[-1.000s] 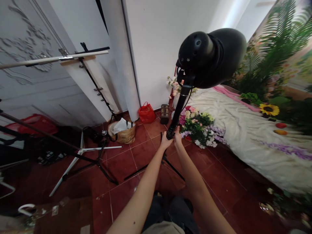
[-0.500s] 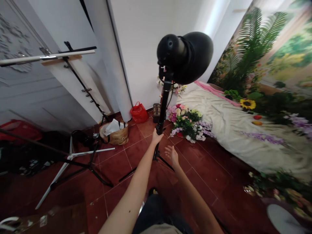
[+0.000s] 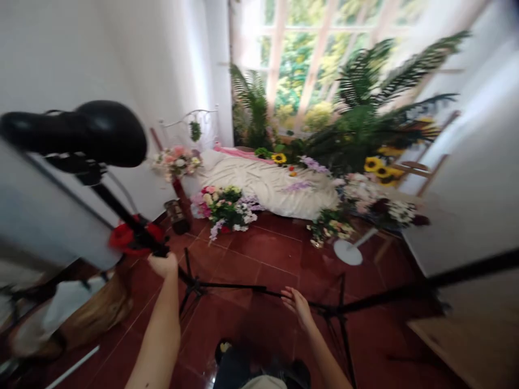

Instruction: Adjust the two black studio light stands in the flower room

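My left hand [image 3: 162,265] is closed round the pole of a black light stand [image 3: 121,208], just below a joint. On top of the pole sits a black studio light [image 3: 109,132] with a bowl-shaped reflector, facing right. The stand's legs [image 3: 197,286] spread on the red tiles. My right hand [image 3: 298,307] hangs in the air with its fingers apart and holds nothing. Close to it, in the picture, are the legs of a second black stand [image 3: 336,309], whose pole runs off to the right edge.
A bed with a cream blanket [image 3: 259,186] stands ahead, with a flower bunch [image 3: 229,208] before it. A red bag [image 3: 135,237] and a woven basket [image 3: 97,308] lie at left. Palm leaves [image 3: 360,108] and a white round base [image 3: 347,252] are at right.
The view has swung right, so the light stand and my left hand now appear further left. The second stand at right has come into view. My left hand keeps its hold; my right stays free.
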### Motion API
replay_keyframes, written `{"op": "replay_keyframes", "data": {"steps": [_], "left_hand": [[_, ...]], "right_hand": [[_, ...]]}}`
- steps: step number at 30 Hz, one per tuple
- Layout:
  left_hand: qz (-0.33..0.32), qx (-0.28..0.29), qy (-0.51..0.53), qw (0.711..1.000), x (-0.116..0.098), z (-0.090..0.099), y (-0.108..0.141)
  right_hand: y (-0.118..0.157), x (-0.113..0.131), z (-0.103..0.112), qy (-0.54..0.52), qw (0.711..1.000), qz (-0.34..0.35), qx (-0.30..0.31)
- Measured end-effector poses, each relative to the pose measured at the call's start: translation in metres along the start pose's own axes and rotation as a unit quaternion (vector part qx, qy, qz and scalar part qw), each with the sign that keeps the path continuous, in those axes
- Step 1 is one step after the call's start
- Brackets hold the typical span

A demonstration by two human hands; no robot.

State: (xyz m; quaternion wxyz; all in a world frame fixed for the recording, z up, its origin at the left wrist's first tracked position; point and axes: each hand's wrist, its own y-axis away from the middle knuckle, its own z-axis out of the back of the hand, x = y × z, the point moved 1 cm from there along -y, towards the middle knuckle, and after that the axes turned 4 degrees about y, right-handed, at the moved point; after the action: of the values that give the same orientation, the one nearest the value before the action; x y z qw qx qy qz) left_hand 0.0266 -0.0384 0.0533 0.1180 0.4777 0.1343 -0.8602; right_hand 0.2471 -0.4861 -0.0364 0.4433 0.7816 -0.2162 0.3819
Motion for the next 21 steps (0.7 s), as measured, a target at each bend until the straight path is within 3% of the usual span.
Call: {"op": "replay_keyframes", "data": {"steps": [2, 4, 8, 12, 16, 19, 21], "left_hand": [[0.034, -0.064, -0.04, 0.997, 0.004, -0.013, 0.031], [0.058, -0.061, -0.058, 0.995, 0.009, -0.034, 0.076], [0.011, 0.133, -0.097, 0.986, 0.004, -0.088, 0.206], [-0.1, 0.354, -0.042, 0.929, -0.031, -0.135, 0.367], [-0.077, 0.579, 0.091, 0.807, -0.088, -0.154, 0.52], [-0.101, 0.711, 0.204, 0.665, -0.143, -0.148, 0.616], [-0.128, 0.762, 0.244, 0.586, -0.182, -0.14, 0.671]], "right_hand": [[0.015, 0.017, 0.052, -0.037, 0.998, 0.025, -0.047], [0.029, 0.033, 0.103, -0.076, 0.991, 0.044, -0.098], [0.057, 0.066, 0.196, -0.149, 0.968, 0.058, -0.195], [0.082, 0.095, 0.268, -0.23, 0.945, 0.057, -0.225], [0.101, 0.128, 0.321, -0.327, 0.929, 0.066, -0.16], [0.111, 0.16, 0.347, -0.395, 0.911, 0.077, -0.089], [0.116, 0.185, 0.357, -0.431, 0.898, 0.081, -0.024]]}}
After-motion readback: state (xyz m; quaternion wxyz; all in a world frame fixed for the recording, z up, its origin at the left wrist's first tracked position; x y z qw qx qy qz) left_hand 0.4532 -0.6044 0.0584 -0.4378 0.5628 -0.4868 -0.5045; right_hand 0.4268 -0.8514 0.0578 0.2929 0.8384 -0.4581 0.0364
